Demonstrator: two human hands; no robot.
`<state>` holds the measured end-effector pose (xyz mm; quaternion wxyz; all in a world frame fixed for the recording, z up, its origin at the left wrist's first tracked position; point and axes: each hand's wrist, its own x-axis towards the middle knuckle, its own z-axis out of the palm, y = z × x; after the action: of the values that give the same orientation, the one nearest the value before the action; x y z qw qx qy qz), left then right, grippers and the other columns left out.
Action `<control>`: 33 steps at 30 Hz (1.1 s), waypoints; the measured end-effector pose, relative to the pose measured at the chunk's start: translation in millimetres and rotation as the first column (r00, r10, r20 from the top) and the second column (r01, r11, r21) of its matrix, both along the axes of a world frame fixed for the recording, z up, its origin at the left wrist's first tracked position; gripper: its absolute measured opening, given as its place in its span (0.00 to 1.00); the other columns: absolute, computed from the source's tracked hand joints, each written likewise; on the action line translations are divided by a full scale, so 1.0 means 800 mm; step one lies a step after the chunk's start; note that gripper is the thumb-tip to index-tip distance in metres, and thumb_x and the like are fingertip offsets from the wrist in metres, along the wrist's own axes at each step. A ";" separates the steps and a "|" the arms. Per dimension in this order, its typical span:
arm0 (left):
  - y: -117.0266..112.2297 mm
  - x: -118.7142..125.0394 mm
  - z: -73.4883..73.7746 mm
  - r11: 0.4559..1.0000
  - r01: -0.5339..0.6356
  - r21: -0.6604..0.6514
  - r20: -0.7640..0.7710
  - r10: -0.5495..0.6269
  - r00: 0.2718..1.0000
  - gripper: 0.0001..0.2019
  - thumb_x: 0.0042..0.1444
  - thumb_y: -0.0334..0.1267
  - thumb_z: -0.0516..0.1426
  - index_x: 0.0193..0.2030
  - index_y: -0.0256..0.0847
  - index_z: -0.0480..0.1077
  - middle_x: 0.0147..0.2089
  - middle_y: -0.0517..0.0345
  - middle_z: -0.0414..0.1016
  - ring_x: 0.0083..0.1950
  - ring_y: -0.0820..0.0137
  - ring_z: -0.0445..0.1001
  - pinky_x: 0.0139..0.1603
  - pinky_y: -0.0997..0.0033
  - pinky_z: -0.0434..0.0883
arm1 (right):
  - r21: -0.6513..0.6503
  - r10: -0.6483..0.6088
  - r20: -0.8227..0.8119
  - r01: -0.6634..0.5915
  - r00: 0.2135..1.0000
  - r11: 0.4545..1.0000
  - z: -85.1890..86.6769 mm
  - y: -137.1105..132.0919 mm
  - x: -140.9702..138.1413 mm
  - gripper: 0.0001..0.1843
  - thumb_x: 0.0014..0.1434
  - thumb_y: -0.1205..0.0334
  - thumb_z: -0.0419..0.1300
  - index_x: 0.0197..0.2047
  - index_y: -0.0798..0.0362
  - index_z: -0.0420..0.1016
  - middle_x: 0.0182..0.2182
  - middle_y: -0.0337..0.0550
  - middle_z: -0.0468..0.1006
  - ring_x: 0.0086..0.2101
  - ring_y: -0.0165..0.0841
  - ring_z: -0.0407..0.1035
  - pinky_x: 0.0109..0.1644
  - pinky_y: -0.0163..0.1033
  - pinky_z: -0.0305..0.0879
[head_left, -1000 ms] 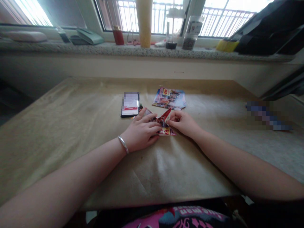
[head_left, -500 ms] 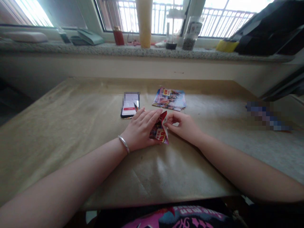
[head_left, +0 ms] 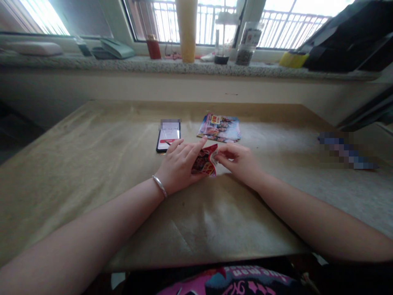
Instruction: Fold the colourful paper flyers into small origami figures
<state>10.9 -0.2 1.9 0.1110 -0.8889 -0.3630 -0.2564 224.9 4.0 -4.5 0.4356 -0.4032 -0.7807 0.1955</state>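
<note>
A red glossy printed flyer [head_left: 202, 161] is between my two hands, low over the table, its right end bent and creased to show a white underside. My left hand [head_left: 179, 164], with a silver bangle at the wrist, lies over the flyer's left part, fingers stretched and thumb along the near edge, holding it. My right hand [head_left: 238, 162] pinches the right edge between thumb and fingertips. A dark pointed tip shows past my left fingers, over the phone [head_left: 169, 135]. Under my left hand the rest of the flyer is hidden.
Behind my hands lies a stack of printed flyers [head_left: 221, 127]. A blurred blue item [head_left: 346, 151] rests at the table's right side. Along the granite windowsill [head_left: 123, 65] stand a red-capped jar [head_left: 153, 47], a tall yellow cylinder [head_left: 188, 32] and clear containers [head_left: 245, 45].
The flyer's right end has flattened and its lower corner has moved up and away from me. My left hand has shifted slightly left; the dark tip by the phone sits lower.
</note>
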 end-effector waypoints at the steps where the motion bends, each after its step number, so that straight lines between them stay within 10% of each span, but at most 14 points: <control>1: 0.000 -0.001 0.001 1.000 -0.007 0.005 0.007 0.007 1.000 0.42 0.51 0.53 0.60 0.67 0.33 0.51 0.51 0.45 0.73 0.50 0.57 0.71 0.58 0.55 0.61 | -0.010 0.000 -0.021 0.000 1.000 1.000 -0.001 0.001 0.001 0.05 0.56 0.63 0.60 0.34 0.52 0.77 0.29 0.41 0.77 0.29 0.29 0.70 0.33 0.35 0.69; 7: -0.001 -0.002 0.002 1.000 -0.019 0.012 0.088 0.018 0.996 0.39 0.51 0.52 0.62 0.66 0.38 0.53 0.47 0.49 0.75 0.46 0.59 0.73 0.48 0.60 0.64 | -0.140 -0.002 -0.192 -0.025 0.981 0.990 -0.006 0.001 0.002 0.08 0.57 0.61 0.60 0.39 0.50 0.79 0.32 0.41 0.81 0.29 0.30 0.74 0.33 0.36 0.72; 16: 0.001 -0.001 0.002 0.999 -0.012 0.034 0.222 0.004 0.975 0.31 0.53 0.52 0.61 0.59 0.41 0.62 0.47 0.51 0.77 0.45 0.62 0.75 0.49 0.61 0.64 | 0.155 0.118 0.005 -0.118 0.993 0.981 0.007 -0.011 -0.002 0.11 0.58 0.65 0.58 0.43 0.48 0.77 0.41 0.42 0.80 0.41 0.33 0.73 0.41 0.38 0.73; 23: 0.001 0.000 0.002 0.999 -0.025 0.028 0.316 0.015 0.949 0.20 0.51 0.52 0.63 0.44 0.41 0.68 0.39 0.56 0.77 0.41 0.63 0.73 0.48 0.62 0.65 | 0.122 0.117 0.063 -0.124 0.991 0.985 0.007 -0.015 -0.002 0.15 0.58 0.62 0.59 0.50 0.49 0.74 0.42 0.43 0.79 0.37 0.32 0.72 0.39 0.38 0.72; 33: -0.005 -0.001 0.006 0.994 0.091 -0.057 0.243 -0.075 0.967 0.23 0.58 0.39 0.54 0.60 0.40 0.59 0.53 0.51 0.73 0.52 0.64 0.72 0.65 0.53 0.55 | 0.180 0.029 0.033 -0.035 0.999 0.983 0.007 -0.012 -0.006 0.14 0.60 0.65 0.55 0.48 0.47 0.75 0.41 0.43 0.79 0.41 0.33 0.71 0.39 0.39 0.71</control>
<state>10.1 -4.6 7.0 0.0251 -0.8689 -0.3447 -0.3543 219.9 -5.4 1.3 0.4553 -0.3523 -0.8081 0.1246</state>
